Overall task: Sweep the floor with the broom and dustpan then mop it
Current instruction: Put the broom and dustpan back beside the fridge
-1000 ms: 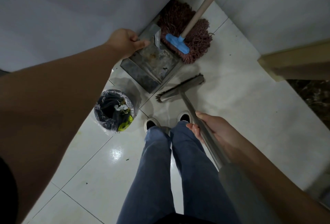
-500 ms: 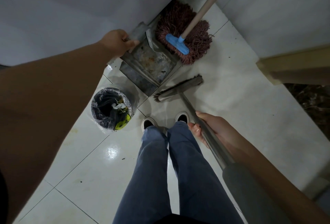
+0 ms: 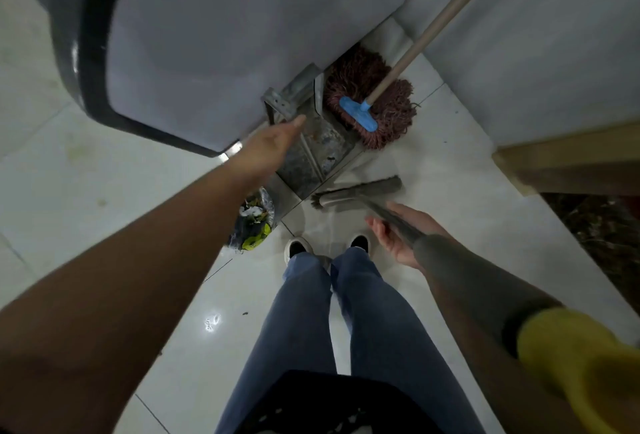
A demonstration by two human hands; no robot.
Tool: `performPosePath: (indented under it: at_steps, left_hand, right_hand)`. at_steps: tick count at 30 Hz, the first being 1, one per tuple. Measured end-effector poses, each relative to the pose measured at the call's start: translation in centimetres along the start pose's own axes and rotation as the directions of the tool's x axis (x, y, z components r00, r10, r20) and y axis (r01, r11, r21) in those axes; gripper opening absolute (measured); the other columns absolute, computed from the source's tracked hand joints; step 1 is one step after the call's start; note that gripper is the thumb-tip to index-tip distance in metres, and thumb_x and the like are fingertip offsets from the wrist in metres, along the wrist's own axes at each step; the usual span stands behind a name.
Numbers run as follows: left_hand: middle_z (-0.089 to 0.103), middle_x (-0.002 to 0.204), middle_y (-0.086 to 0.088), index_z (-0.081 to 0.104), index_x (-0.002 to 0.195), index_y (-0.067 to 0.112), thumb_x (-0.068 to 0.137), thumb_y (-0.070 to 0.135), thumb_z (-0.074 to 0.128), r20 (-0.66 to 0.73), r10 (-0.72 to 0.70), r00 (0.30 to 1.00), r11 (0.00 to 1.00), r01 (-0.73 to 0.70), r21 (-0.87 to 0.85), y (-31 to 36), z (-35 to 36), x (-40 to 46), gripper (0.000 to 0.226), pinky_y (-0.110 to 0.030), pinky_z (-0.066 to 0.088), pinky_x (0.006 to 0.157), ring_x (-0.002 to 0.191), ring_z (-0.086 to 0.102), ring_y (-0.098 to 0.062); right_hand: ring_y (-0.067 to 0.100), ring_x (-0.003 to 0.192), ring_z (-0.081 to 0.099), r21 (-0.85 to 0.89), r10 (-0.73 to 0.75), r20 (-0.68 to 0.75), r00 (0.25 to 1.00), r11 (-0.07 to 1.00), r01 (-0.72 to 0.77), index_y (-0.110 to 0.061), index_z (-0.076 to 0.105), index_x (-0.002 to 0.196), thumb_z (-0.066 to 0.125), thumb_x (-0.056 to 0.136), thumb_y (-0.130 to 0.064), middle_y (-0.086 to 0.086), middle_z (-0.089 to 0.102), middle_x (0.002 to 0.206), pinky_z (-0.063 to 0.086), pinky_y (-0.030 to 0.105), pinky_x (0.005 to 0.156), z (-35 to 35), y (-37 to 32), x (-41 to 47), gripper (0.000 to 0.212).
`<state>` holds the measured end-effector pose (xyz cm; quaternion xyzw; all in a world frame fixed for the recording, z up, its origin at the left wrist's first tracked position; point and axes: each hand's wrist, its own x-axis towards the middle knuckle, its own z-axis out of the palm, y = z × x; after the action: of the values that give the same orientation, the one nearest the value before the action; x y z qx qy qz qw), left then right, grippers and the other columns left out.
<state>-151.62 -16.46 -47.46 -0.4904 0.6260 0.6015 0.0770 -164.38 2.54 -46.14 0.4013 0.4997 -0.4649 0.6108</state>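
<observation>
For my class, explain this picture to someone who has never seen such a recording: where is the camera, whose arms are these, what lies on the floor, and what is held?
There is no machine here. A person wears a wide-angle camera on the head, so the one picture looks down past their own arms, jeans and shoes to the tiled floor.

The left hand reaches out with straight fingers over the metal dustpan, which leans by a grey appliance; it does not grip it. The right hand lies loosely open around the broom handle; whether the fingers close on it cannot be told through the blur. The broom head rests on the floor in front of the shoes.

Behind the dustpan stands a mop with reddish-brown strands and a blue clamp, propped in the corner. A small bin with rubbish sits to the left of the feet.
</observation>
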Motion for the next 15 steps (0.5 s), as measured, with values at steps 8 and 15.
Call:
performPosePath:
  at_steps: [8,15]
  left_hand:
    - [0.048,0.139,-0.003,0.05,0.124,0.032,0.062,0.089,0.035,0.204,0.387,0.899,0.867,-0.279,-0.412,3.8,6.5,-17.6,0.086,-0.032,0.039,0.103,0.131,0.043,-0.017]
    - [0.062,0.076,0.013,0.059,0.108,0.011,0.076,0.029,0.068,-0.206,0.581,0.787,0.732,-0.616,-0.291,7.8,10.6,-26.0,0.038,-0.006,0.044,0.066,0.068,0.057,0.013]
  right_hand:
    - [0.011,0.042,0.06,0.015,-0.208,0.047,0.977,0.978,0.208,-0.009,0.048,0.08,0.038,0.101,-0.013,0.01,0.053,0.078,0.049,0.014,0.041,0.3,3.5,-5.1,0.024]
    - [0.007,0.072,0.068,-0.176,-0.23,0.309,0.923,0.94,0.293,-0.02,0.06,0.107,0.037,0.101,-0.022,-0.009,0.068,0.08,0.047,0.005,0.061,-1.2,6.5,-12.1,0.023]
